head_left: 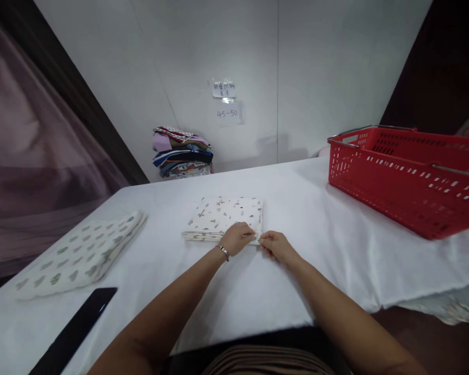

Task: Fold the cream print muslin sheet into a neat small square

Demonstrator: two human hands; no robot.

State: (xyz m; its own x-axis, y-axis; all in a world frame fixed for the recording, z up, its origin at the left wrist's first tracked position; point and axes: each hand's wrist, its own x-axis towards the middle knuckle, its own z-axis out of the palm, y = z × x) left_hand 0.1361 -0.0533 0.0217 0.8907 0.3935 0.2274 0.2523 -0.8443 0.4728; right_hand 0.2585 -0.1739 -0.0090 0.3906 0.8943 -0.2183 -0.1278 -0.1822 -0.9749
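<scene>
A folded white cloth with small printed shapes [222,214] lies flat in the middle of the white table [297,208]. My left hand [237,237], with a bracelet on its wrist, rests on the cloth's near right edge, fingers curled over it. My right hand [274,245] pinches the cloth's near right corner, fingers closed. Both hands meet at that corner.
A second folded cloth with green spots [82,253] lies at the left. A long dark flat object [76,330] lies near the front left edge. A red plastic basket [410,174] stands at the right. A pile of folded fabrics [182,152] sits at the back by the wall.
</scene>
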